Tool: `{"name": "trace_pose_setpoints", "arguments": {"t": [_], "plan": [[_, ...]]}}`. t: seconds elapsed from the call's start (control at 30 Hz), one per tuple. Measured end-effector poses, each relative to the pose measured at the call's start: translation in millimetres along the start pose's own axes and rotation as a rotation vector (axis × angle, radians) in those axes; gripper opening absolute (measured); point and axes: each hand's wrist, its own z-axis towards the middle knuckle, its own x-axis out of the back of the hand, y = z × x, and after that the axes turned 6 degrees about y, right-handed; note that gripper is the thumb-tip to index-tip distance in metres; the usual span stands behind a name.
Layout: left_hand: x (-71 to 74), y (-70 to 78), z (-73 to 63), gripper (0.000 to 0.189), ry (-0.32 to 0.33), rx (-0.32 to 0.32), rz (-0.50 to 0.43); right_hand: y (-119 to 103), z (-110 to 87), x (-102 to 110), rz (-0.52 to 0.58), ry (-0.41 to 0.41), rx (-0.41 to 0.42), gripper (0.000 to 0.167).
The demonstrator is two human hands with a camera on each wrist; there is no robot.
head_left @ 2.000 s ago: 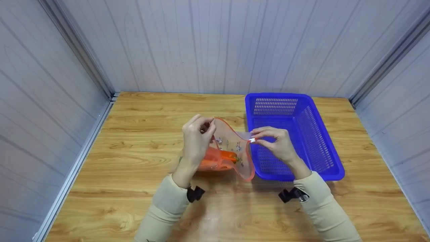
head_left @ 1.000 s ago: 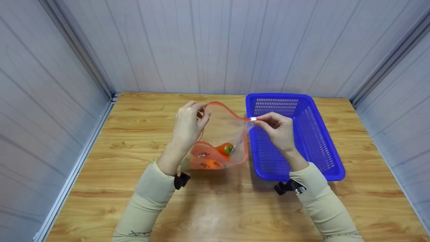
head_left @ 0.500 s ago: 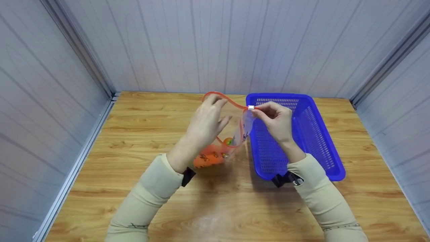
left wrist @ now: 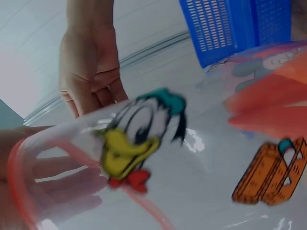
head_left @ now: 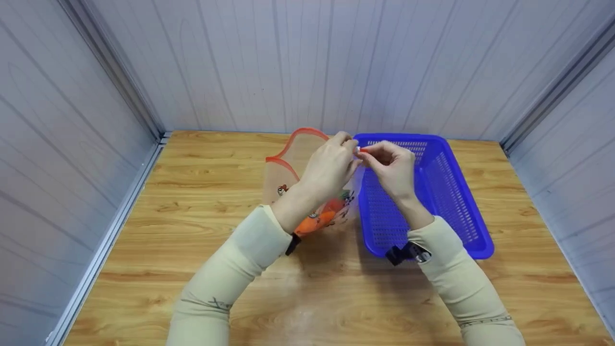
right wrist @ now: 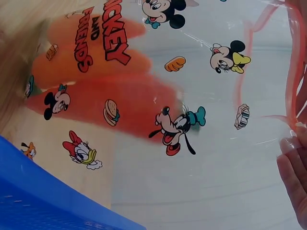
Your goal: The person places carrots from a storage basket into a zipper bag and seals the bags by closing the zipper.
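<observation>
A clear zip bag (head_left: 281, 175) with orange-red edging and cartoon prints hangs upright over the table, its mouth gaping on the left. Inside it lie carrots (right wrist: 105, 103), orange with green tops. My right hand (head_left: 396, 170) pinches the bag's right top corner between thumb and fingers. Beside those fingertips sits the white zip slider (head_left: 358, 149). My left hand (head_left: 331, 163) reaches across the bag, fingertips at the slider; whether they grip it is unclear. In the left wrist view, fingers of my left hand (left wrist: 62, 184) show through the plastic.
A blue plastic basket (head_left: 456, 197) with perforated walls stands on the wooden table (head_left: 202, 192) at the right, under my right hand. Pale panelled walls (head_left: 307, 62) close in the table at the back and sides.
Both hands have risen with the bag. My left hand has let go of the bag's left edge and moved right to the slider. My right hand keeps its pinch on the corner.
</observation>
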Motion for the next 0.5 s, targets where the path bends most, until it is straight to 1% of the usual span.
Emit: {"name": "trace_pose_setpoints", "arguments": {"t": [0.07, 0.17, 0.3, 0.43, 0.5], "plan": [[-3.7, -1.1, 3.2, 0.025, 0.0, -0.004, 0.004, 0, -0.5, 0, 0.001, -0.003, -0.008, 0.008], [-7.8, -2.9, 6.3, 0.021, -0.018, -0.002, 0.014, 0, -1.1, 1, 0.01, -0.006, -0.019, 0.008], [-9.9, -3.7, 9.3, 0.021, -0.065, 0.013, 0.025, 2, -1.4, 1, 0.018, -0.004, -0.014, 0.009], [-9.9, -3.6, 11.7, 0.025, -0.117, 0.034, 0.029, 2, -2.2, 2, 0.014, -0.007, -0.008, 0.007], [-10.0, -3.9, 12.6, 0.025, -0.13, 0.041, 0.033, 2, -2.7, 2, 0.012, -0.009, -0.004, 0.007]]}}
